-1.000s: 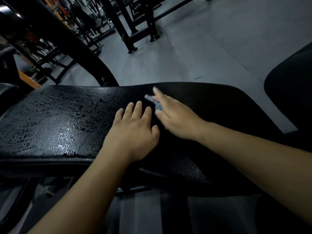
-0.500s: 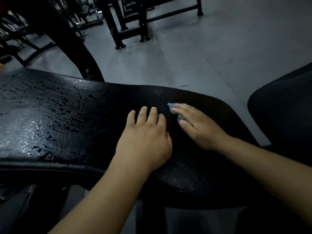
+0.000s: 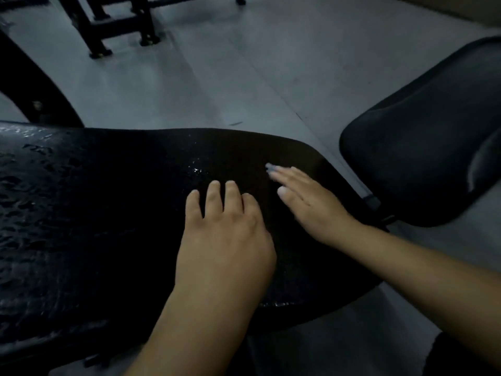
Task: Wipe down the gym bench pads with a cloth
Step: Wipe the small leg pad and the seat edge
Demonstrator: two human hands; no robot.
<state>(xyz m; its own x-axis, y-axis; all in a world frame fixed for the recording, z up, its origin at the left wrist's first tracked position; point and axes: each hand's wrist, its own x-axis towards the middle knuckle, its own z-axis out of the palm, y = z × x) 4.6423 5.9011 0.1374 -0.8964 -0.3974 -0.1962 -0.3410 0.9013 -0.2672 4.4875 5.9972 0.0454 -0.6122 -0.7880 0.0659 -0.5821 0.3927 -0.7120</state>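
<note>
**Wiping stroke nearing the right end of the bench pad**

The cloth [image 3: 269, 166], only a small blue-grey scrap of it showing, is lying on the bench pad [image 3: 108, 213] near the far edge, towards the pad's rounded right end. The right hand [image 3: 311, 207] is pressing it flat with straight, spread fingers, and most of the cloth is hiding beneath them. The left hand [image 3: 225, 234] is resting palm-down just beside it, nearer the pad's middle, fingers relaxed and holding nothing.

Compared with a second ago, the right hand and cloth are sitting further along the pad towards its right end, and the left hand is keeping beside them. The second pad [image 3: 420, 158], off the right end and apart from the first, is now showing far more fully.

That is suggesting the stroke is close to running out of surface on this side. The cracked left stretch of the bench pad is glistening, though whether from wiping or from wear cannot be told. The grey floor [image 3: 244, 77] and black frame legs [image 3: 108, 23] are lying beyond the far edge.
</note>
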